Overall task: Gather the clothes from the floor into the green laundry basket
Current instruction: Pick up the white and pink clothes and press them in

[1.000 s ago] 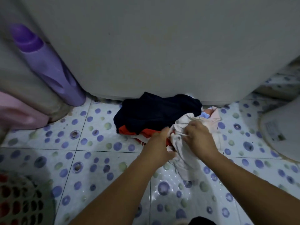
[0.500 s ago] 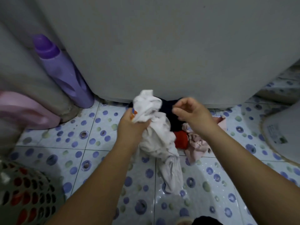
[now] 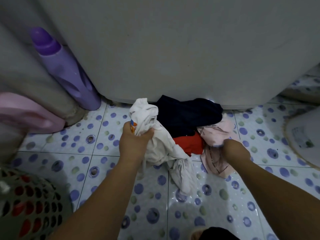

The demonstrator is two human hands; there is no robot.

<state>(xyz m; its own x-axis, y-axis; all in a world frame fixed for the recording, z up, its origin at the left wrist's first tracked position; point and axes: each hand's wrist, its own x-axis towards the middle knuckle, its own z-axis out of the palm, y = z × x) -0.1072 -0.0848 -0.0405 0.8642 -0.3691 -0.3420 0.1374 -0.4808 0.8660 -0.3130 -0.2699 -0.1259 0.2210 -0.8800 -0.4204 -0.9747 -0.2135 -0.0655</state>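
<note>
1. Clothes (image 3: 187, 125) lie heaped on the dotted tile floor (image 3: 107, 163), against the foot of a white appliance (image 3: 173, 49).
2. Left hand (image 3: 134, 142) grips a bunched white garment (image 3: 155, 148), fingers curled round it; the cloth hangs to the tiles.
3. Right hand (image 3: 235, 150) pinches a pink garment (image 3: 216, 134) at the heap's right edge.
4. Navy cloth (image 3: 187, 115) and red cloth (image 3: 189, 142) sit between the two hands.
5. Green basket (image 3: 34, 205) stands at lower left, well apart from the heap, red fabric showing through its holes.
6. Purple bottle (image 3: 65, 70) and pink bottle (image 3: 26, 113) lean at left.
</note>
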